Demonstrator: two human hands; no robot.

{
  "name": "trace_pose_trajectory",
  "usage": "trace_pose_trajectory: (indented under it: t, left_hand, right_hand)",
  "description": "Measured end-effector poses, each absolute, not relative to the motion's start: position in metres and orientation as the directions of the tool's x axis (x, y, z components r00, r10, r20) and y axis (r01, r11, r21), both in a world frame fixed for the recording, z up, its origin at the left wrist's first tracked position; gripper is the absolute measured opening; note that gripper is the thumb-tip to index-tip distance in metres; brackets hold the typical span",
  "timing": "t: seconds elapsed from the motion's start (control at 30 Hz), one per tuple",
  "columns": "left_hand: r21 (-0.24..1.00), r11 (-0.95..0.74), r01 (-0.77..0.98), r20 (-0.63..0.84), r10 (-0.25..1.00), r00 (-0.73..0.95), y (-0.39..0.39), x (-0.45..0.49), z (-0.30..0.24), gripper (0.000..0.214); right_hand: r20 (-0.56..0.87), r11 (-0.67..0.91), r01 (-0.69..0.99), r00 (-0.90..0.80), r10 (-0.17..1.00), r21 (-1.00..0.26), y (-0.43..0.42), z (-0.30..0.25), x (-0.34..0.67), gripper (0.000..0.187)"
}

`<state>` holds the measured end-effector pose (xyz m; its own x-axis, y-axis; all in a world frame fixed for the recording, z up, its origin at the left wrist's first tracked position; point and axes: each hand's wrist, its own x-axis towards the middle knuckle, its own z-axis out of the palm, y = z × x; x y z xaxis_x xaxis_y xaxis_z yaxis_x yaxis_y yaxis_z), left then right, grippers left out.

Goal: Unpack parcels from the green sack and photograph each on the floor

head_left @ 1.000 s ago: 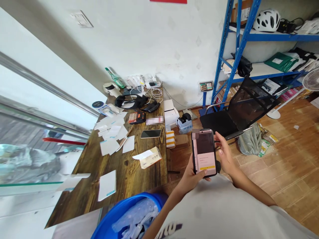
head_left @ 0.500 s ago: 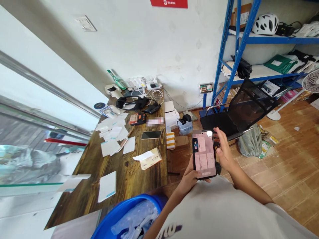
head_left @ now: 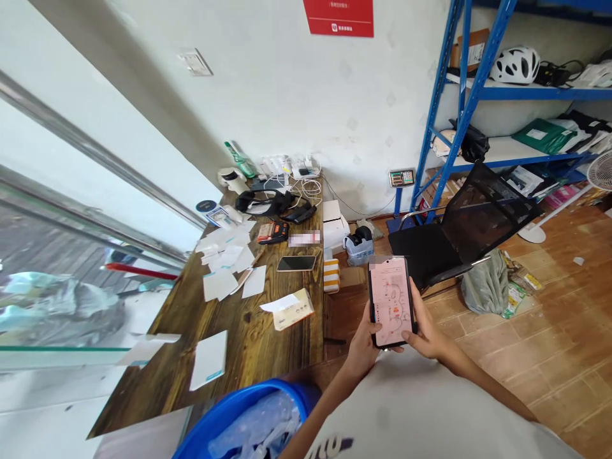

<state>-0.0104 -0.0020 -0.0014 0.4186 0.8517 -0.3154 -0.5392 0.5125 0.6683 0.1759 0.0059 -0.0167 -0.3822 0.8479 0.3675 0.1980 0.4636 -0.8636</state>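
Observation:
A black smartphone [head_left: 391, 301] with a lit pink screen is held upright in front of my chest, over the floor just right of the wooden desk [head_left: 239, 347]. My left hand [head_left: 362, 347] grips its lower left edge, fingers curled behind it. My right hand [head_left: 426, 335] now cups the lower right edge, thumb on the side of the phone. Both hands are closed on the phone.
The desk carries scattered white paper slips [head_left: 224, 261], a second phone [head_left: 296, 263], a small carton [head_left: 288, 309], a label printer [head_left: 273, 232] and cables. A blue tub [head_left: 224, 417] sits below. A black mesh chair [head_left: 466, 220], blue shelving [head_left: 478, 83], boxes and a grey bag [head_left: 482, 284] stand to the right.
My right hand dropped from beside the phone's upper edge to hold its lower right side. The screen changed to a pink page. My view tilted up slightly.

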Motion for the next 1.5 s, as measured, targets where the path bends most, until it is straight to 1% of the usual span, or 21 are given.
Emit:
trace_pose_trajectory:
  t: [0.1,0.17,0.23,0.27,0.33,0.4,0.43,0.53,0.7,0.83,0.93,1.0,1.07,1.17,1.23,1.3,1.4,1.5]
  left_hand:
    - [0.674,0.499,-0.545,-0.324,0.862,0.389,-0.001,-0.008,-0.004,0.081]
    - [0.714,0.475,-0.514,-0.338,0.877,0.342,0.0,-0.005,-0.003,0.07]
    - [0.779,0.444,-0.442,-0.349,0.894,0.283,0.0,-0.003,0.0,0.065]
    - [0.811,0.427,-0.4,-0.347,0.902,0.259,0.0,-0.003,0.003,0.067]
    - [0.857,0.392,-0.334,-0.328,0.915,0.235,0.001,-0.002,0.008,0.077]
    - [0.872,0.377,-0.313,-0.31,0.919,0.244,0.002,-0.002,0.011,0.087]
    - [0.872,0.375,-0.315,-0.303,0.918,0.254,0.003,-0.003,0.012,0.088]
    - [0.87,0.362,-0.335,-0.273,0.919,0.285,0.005,-0.007,0.013,0.083]
    - [0.871,0.355,-0.339,-0.249,0.915,0.318,0.006,-0.018,0.01,0.082]
    - [0.85,0.383,-0.362,-0.271,0.907,0.322,0.008,-0.025,0.004,0.08]
    - [0.827,0.406,-0.388,-0.312,0.907,0.284,0.009,-0.031,-0.002,0.076]
    - [0.769,0.446,-0.458,-0.356,0.894,0.272,0.011,-0.036,-0.006,0.074]
    - [0.678,0.478,-0.558,-0.367,0.878,0.306,0.013,-0.041,-0.01,0.078]
    - [0.579,0.487,-0.654,-0.312,0.873,0.374,0.016,-0.046,-0.013,0.081]
    - [0.558,0.494,-0.667,-0.294,0.869,0.398,0.018,-0.046,-0.013,0.079]
    - [0.553,0.504,-0.664,-0.305,0.864,0.402,0.019,-0.042,-0.012,0.078]
    - [0.554,0.512,-0.657,-0.326,0.859,0.394,0.02,-0.031,-0.01,0.078]
    - [0.536,0.56,-0.632,-0.335,0.828,0.45,0.021,-0.012,-0.007,0.081]
  right_hand:
    - [0.41,0.482,0.22,-0.301,0.861,-0.848,0.0,-0.027,0.165,0.092]
    - [0.431,0.492,0.214,-0.274,0.86,-0.844,-0.002,-0.032,0.16,0.091]
    - [0.437,0.486,0.191,-0.249,0.864,-0.853,-0.003,-0.037,0.157,0.089]
    - [0.439,0.482,0.178,-0.232,0.868,-0.858,-0.003,-0.039,0.156,0.087]
    - [0.438,0.469,0.154,-0.199,0.877,-0.87,-0.003,-0.043,0.153,0.086]
    - [0.427,0.451,0.141,-0.173,0.888,-0.881,-0.002,-0.05,0.15,0.088]
    - [0.421,0.443,0.14,-0.159,0.893,-0.886,-0.002,-0.053,0.148,0.089]
    - [0.41,0.423,0.132,-0.116,0.905,-0.897,-0.001,-0.061,0.143,0.092]
    - [0.426,0.434,0.106,-0.093,0.9,-0.895,-0.001,-0.069,0.134,0.083]
    - [0.333,0.338,0.065,-0.074,0.94,-0.939,0.001,-0.072,0.127,0.084]
    - [0.292,0.294,0.016,-0.089,0.952,-0.956,0.004,-0.068,0.121,0.08]
    - [0.279,0.277,-0.031,-0.106,0.955,-0.96,0.008,-0.061,0.117,0.078]
    - [0.229,0.219,-0.11,-0.09,0.969,-0.97,0.014,-0.053,0.112,0.074]
    - [0.042,0.025,-0.245,-0.065,0.997,-0.969,0.026,-0.039,0.108,0.06]
    - [-0.072,-0.091,-0.288,-0.076,0.994,-0.953,0.033,-0.031,0.108,0.05]
    - [-0.13,-0.148,-0.297,-0.082,0.988,-0.943,0.037,-0.024,0.11,0.044]
    - [-0.179,-0.194,-0.322,-0.076,0.981,-0.927,0.035,-0.015,0.12,0.046]
    - [-0.196,-0.196,-0.35,-0.037,0.98,-0.916,0.028,-0.007,0.14,0.051]
